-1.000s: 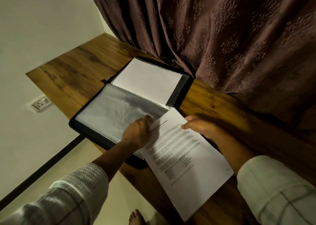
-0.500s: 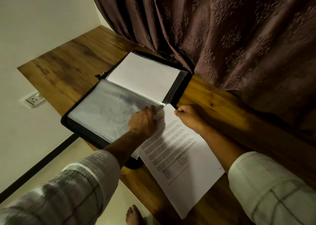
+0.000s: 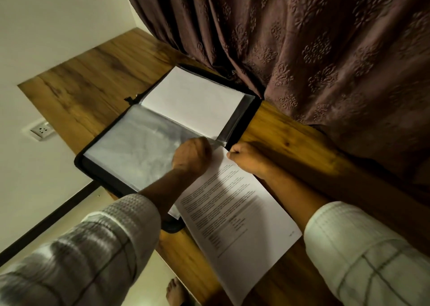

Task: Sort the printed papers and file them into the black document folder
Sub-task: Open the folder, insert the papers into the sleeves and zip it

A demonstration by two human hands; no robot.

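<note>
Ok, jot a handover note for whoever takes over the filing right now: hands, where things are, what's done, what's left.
Left hand: fingers curled at the open edge of the near sleeve, by the top corner of the paper; what they grip is hidden.
Right hand: pinches the paper's top edge.
Things: the folder lies open on the desk. The paper lies beside it, top at the sleeve's edge; I cannot tell whether it has entered.
Done: a white sheet sits in the folder's far half.
Left: probably slide the paper into the near sleeve.
</note>
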